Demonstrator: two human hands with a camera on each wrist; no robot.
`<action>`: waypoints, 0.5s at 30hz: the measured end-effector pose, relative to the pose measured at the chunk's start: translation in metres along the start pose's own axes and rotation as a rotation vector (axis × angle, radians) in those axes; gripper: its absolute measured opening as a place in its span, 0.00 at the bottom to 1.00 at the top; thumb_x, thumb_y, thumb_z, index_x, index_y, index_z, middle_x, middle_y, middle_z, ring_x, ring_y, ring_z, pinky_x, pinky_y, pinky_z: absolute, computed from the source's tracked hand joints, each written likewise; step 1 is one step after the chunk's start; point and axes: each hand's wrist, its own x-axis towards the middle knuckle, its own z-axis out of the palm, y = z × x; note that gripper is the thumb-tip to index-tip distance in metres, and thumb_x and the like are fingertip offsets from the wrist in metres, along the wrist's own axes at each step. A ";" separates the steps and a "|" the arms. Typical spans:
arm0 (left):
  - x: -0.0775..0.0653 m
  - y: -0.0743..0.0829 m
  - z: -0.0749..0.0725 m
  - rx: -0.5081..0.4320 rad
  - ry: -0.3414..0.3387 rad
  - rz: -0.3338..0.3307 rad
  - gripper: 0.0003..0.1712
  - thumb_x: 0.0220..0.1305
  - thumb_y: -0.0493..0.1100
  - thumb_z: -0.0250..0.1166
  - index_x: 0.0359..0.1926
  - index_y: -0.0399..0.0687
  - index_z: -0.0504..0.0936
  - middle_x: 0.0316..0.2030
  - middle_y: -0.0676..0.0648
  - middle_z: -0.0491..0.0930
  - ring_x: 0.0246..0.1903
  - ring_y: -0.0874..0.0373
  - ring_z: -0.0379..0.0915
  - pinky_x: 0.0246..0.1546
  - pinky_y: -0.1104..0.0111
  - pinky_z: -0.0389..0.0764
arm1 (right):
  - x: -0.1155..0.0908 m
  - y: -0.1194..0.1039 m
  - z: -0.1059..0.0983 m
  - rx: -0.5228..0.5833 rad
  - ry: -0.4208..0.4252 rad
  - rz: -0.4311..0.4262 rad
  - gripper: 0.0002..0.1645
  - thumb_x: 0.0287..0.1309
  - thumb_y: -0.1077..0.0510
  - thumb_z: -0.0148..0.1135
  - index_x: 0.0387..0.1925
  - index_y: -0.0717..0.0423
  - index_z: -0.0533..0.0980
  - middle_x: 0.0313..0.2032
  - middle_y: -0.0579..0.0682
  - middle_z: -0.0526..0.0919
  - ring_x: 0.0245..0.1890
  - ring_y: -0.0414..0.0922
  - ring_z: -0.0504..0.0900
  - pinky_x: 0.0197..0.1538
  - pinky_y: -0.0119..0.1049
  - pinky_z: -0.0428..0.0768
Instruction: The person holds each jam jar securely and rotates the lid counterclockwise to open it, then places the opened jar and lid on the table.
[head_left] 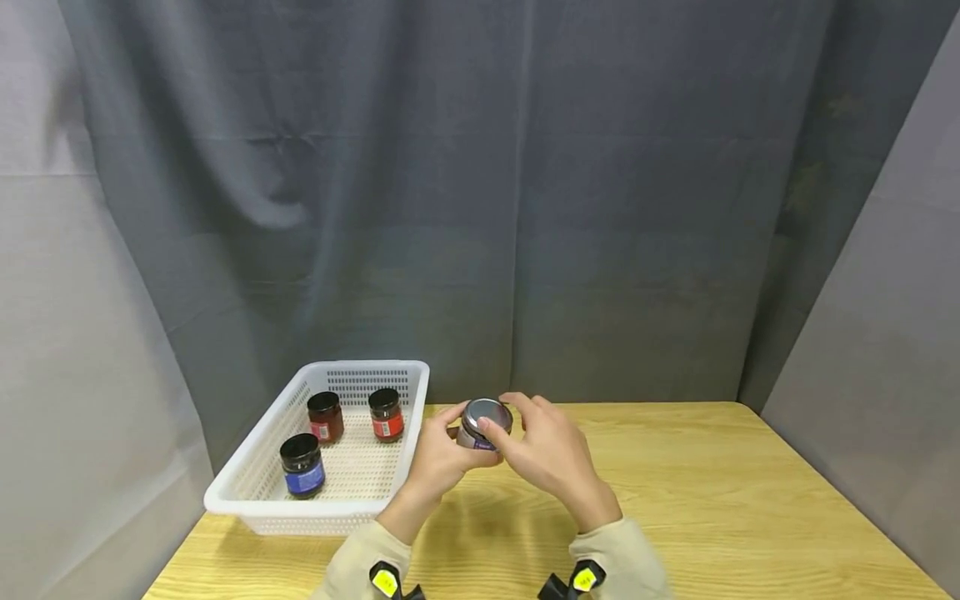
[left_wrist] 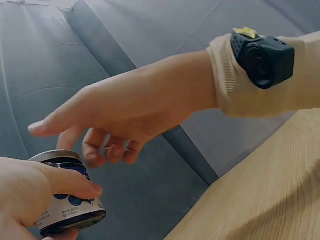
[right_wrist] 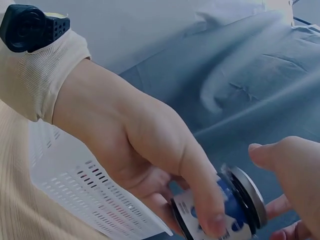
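A small jar with a silver-grey lid and a blue-and-white label (left_wrist: 70,206) is held tilted above the wooden table. My left hand (head_left: 437,458) grips the jar's side, with the thumb across the label in the left wrist view. Close over the lid (head_left: 487,411) is my right hand (head_left: 555,454). Its thumb (right_wrist: 270,154) stands out apart from the lid in the right wrist view, while a fingertip is right at the lid's edge. The other fingers of that hand hang loosely curled.
A white plastic basket (head_left: 300,508) stands at the left of the table (head_left: 720,492). In it are a blue-labelled jar (head_left: 302,468) and two red-labelled jars, one at the back left (head_left: 326,418) and another at the back right (head_left: 386,417). A grey curtain (head_left: 630,250) hangs behind.
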 end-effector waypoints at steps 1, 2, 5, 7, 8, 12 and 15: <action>0.000 0.000 0.001 0.007 0.002 0.012 0.43 0.40 0.37 0.85 0.63 0.41 0.82 0.57 0.41 0.78 0.45 0.49 0.77 0.39 0.63 0.83 | 0.001 -0.001 0.001 -0.001 -0.003 -0.004 0.38 0.64 0.26 0.59 0.60 0.47 0.81 0.34 0.42 0.79 0.32 0.41 0.76 0.30 0.40 0.75; 0.000 -0.001 0.002 0.014 0.003 0.023 0.43 0.40 0.37 0.85 0.62 0.42 0.83 0.57 0.41 0.78 0.45 0.49 0.77 0.40 0.63 0.83 | 0.001 -0.002 0.002 -0.001 0.000 -0.009 0.38 0.64 0.25 0.59 0.60 0.47 0.81 0.36 0.43 0.81 0.33 0.42 0.78 0.31 0.40 0.76; 0.000 0.000 0.003 0.001 -0.005 0.048 0.40 0.40 0.36 0.84 0.60 0.44 0.84 0.56 0.41 0.78 0.46 0.49 0.78 0.40 0.64 0.84 | 0.002 -0.005 0.006 -0.001 0.020 -0.008 0.37 0.64 0.26 0.59 0.58 0.47 0.81 0.40 0.45 0.85 0.36 0.44 0.82 0.33 0.43 0.78; -0.001 0.000 0.004 -0.016 -0.005 0.046 0.39 0.40 0.35 0.83 0.59 0.44 0.85 0.56 0.42 0.79 0.45 0.49 0.79 0.39 0.63 0.85 | 0.003 -0.006 0.008 -0.005 0.036 -0.004 0.36 0.63 0.26 0.60 0.58 0.47 0.82 0.42 0.46 0.85 0.38 0.45 0.83 0.34 0.44 0.79; -0.001 0.000 0.004 -0.020 -0.003 0.045 0.38 0.40 0.34 0.82 0.59 0.44 0.85 0.55 0.42 0.79 0.45 0.49 0.80 0.39 0.63 0.85 | 0.003 -0.007 0.009 -0.008 0.040 -0.002 0.37 0.63 0.26 0.60 0.58 0.47 0.82 0.41 0.46 0.85 0.38 0.45 0.83 0.34 0.44 0.79; -0.002 0.001 0.005 -0.011 0.011 0.038 0.37 0.39 0.33 0.83 0.57 0.43 0.86 0.54 0.41 0.80 0.44 0.49 0.80 0.38 0.64 0.85 | 0.004 -0.006 0.014 -0.030 0.055 0.015 0.38 0.62 0.24 0.60 0.57 0.48 0.83 0.40 0.47 0.85 0.36 0.45 0.82 0.33 0.43 0.78; -0.004 0.000 0.007 0.005 0.018 0.034 0.38 0.39 0.35 0.85 0.57 0.44 0.86 0.54 0.41 0.80 0.45 0.50 0.79 0.39 0.64 0.85 | 0.004 -0.005 0.017 -0.034 0.070 0.028 0.38 0.61 0.25 0.61 0.54 0.50 0.83 0.39 0.47 0.85 0.34 0.44 0.81 0.31 0.42 0.77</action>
